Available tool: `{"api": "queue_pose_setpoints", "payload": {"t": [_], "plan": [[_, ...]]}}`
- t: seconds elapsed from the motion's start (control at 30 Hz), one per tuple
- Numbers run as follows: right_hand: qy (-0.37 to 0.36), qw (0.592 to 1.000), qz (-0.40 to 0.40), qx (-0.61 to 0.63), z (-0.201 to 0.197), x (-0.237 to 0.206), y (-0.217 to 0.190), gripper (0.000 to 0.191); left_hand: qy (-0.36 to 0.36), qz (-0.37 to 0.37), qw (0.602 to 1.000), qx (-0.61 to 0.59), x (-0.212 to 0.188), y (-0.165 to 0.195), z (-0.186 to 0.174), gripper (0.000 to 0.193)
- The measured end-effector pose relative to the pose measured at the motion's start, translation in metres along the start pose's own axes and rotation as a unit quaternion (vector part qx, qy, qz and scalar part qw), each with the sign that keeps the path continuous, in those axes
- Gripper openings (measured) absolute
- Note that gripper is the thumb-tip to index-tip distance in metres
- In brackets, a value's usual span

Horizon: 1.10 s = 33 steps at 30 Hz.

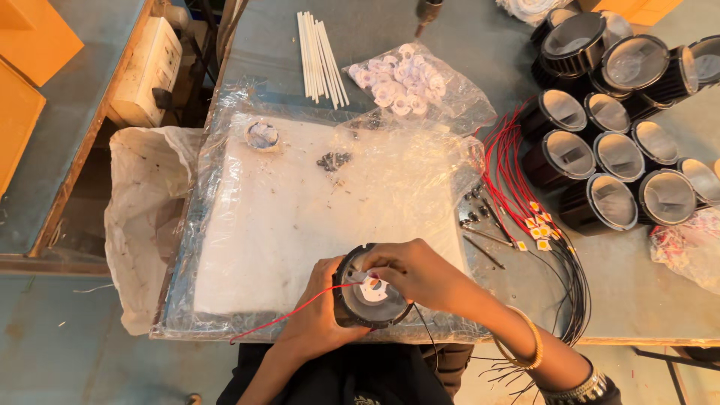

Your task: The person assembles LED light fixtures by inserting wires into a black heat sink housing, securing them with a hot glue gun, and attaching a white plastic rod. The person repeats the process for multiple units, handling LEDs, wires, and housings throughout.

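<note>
left hand (pixel 319 311) grips a black lamp housing (pixel 367 300) at the near table edge, right hand (pixel 409 270) pinching a white holder ring (pixel 373 287) into it – red wire (pixel 289 316) trailing out – finished housings (pixel 611 142) crowd far right, loose wired chips (pixel 538 229) remain.

- A grey counter (pixel 480 52) with a wooden front edge.
- Grey-blue concrete floor (pixel 67 360) below.
- An orange panel (pixel 30 37) at upper left.
- Even, soft lighting.

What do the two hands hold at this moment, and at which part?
The left hand grips the black round housing by its outer side wall. The right hand pinches a small white part inside its opening.
</note>
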State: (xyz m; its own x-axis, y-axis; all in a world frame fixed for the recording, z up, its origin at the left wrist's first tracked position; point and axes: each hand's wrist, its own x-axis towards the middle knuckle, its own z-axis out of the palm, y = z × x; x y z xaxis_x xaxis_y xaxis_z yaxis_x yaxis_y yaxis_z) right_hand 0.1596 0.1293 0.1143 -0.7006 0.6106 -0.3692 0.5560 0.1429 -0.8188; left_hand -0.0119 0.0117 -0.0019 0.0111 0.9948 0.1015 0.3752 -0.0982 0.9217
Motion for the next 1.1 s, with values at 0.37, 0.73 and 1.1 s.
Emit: {"api": "queue_pose_setpoints", "payload": {"t": [0.37,0.73,1.1], "plan": [[0.164,0.925,-0.226,-0.259,0.029,0.017,0.020,0.016,-0.343,-0.027,0.938,0.050,-0.065,0.039,-0.058,0.050],[0.422,0.893,-0.069,0.139,0.023,0.005,0.115,0.023,-0.110,0.146,0.925,0.333,0.044,0.063,-0.026,0.042],[0.424,0.896,-0.066,0.114,0.037,0.007,0.152,0.024,-0.106,0.225,0.871,0.423,0.060,0.051,-0.012,0.011]]}}
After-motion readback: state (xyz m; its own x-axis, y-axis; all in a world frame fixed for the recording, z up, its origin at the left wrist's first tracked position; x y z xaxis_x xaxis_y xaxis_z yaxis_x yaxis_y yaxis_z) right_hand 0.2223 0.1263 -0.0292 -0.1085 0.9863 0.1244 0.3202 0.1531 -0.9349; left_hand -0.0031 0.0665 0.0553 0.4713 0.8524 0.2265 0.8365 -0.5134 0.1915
